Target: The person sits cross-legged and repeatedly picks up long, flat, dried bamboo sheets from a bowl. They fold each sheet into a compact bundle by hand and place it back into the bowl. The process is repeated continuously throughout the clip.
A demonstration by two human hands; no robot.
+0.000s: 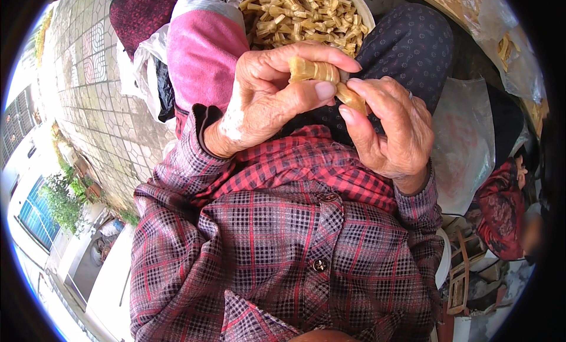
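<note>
In front of me, between my knees, my two hands hold one yellow-tan rolled bundle [315, 71] with a ribbed band round its middle. My left hand [265, 91] pinches the thick end between thumb and fingers. The narrower, flattened end is gripped by the thumb and fingertips of my right hand [392, 121]. Just beyond my hands stands a pale round basin [367, 13] heaped with similar knotted yellow-tan pieces [300, 15]. What the bundle is made of I cannot tell for sure.
A pink cloth [203, 59] covers my left knee. White and dark plastic bags [144, 65] lie left of it, over paving [109, 112]. Clear plastic [466, 141] hangs right of my right knee. Another person's dark red patterned sleeve [498, 209] shows at the right, near a small wooden stool [458, 277].
</note>
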